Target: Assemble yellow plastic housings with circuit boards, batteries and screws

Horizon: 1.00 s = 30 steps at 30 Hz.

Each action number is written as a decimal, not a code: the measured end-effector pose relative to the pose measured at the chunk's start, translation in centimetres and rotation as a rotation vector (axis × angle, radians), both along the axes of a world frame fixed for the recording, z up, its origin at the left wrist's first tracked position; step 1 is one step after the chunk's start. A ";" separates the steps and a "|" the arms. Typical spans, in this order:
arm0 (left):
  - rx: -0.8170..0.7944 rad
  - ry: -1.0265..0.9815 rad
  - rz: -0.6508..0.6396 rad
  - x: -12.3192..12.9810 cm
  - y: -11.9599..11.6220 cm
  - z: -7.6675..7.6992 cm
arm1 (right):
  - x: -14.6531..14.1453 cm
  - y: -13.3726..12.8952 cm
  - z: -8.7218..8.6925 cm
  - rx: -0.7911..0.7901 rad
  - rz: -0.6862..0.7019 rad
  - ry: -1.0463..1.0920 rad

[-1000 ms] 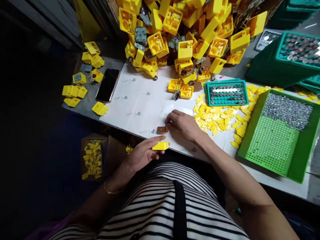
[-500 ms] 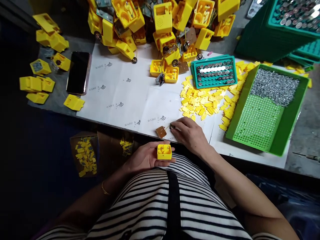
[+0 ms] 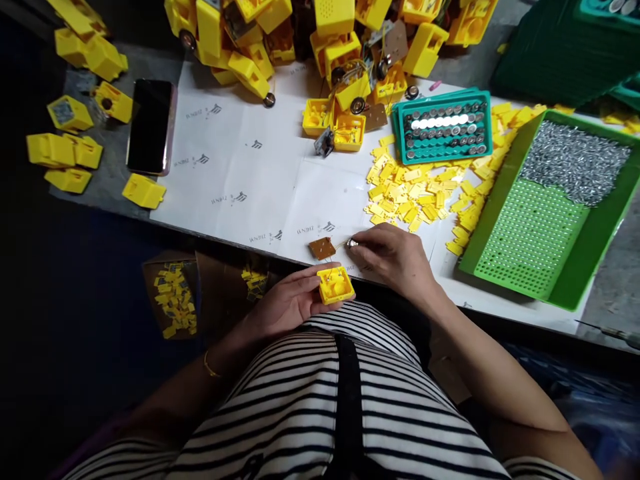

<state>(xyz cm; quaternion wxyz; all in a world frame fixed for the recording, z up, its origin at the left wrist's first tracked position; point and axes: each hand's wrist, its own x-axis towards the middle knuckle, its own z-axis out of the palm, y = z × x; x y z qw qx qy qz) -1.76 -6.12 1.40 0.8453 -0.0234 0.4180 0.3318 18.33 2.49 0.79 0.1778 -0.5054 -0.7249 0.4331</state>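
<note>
My left hand (image 3: 293,298) is closed round a small yellow plastic housing (image 3: 336,285), its hollow side facing up, near the table's front edge. Thin wires run from the housing to a brown circuit board (image 3: 322,249), which rests on the white paper just beyond. Between the thumb and index finger of my right hand (image 3: 395,257) is a small round metal part (image 3: 353,243), perhaps a speaker, wired to the board. My right fingers are pinched on it just above the paper.
Yellow housings (image 3: 249,73) pile up at the back. A teal tray (image 3: 443,127) holds rows of button cells, with small yellow covers (image 3: 410,193) scattered around it. On the right stands a green basket (image 3: 555,233) of metal screws. A phone (image 3: 151,127) lies left; a carton (image 3: 173,300) sits below.
The yellow housing has been raised and tilted in my left hand. My right hand has lifted the round metal part slightly, turning its shiny side into view. The camera view has shifted.
</note>
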 end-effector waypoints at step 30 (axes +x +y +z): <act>0.354 0.260 0.078 1.6 1.9 0.3 | 0.4 -1.8 3.2 -0.088 0.051 0.107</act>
